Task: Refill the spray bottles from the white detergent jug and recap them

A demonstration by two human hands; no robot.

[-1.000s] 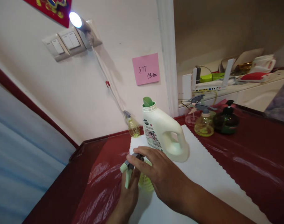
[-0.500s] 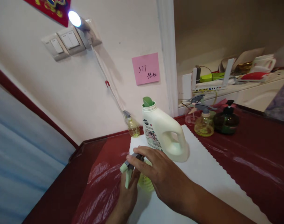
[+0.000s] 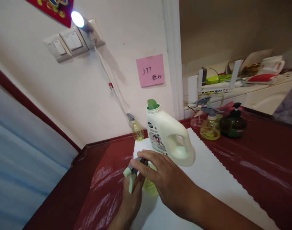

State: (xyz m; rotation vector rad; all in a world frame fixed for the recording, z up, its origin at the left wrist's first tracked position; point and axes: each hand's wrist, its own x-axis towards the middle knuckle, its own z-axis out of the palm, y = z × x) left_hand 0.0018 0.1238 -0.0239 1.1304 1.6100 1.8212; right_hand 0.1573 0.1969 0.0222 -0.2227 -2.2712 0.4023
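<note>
Right now I have my right hand (image 3: 161, 177) draped over the top of the small yellow-green spray bottle (image 3: 149, 187), its fingertips pinched on the grey sprayer head (image 3: 133, 168). My left hand (image 3: 131, 199) comes up from below and wraps the bottle's body, with its fingers rising just behind the pale trigger (image 3: 130, 184). Both hands are closed on the bottle, which stands roughly upright at the near left edge of the white mat (image 3: 208, 179). As I judge it, the work here is at the joint between head and body. It goes best if the lower hand clamps the body firmly without squeezing the trigger, while the upper fingers stay on the collar, not the nozzle, and the bottle is held level so nothing spills. Just beyond the grip stands a cream detergent jug (image 3: 169, 140) with a green spout, clear of my knuckles. Another small sprayer (image 3: 136, 129) sits farther back against the wall. Well off to the right of the grip, on the red table (image 3: 256, 156), are a yellow spray bottle (image 3: 210, 127) and a dark pump bottle (image 3: 232, 124).
</note>
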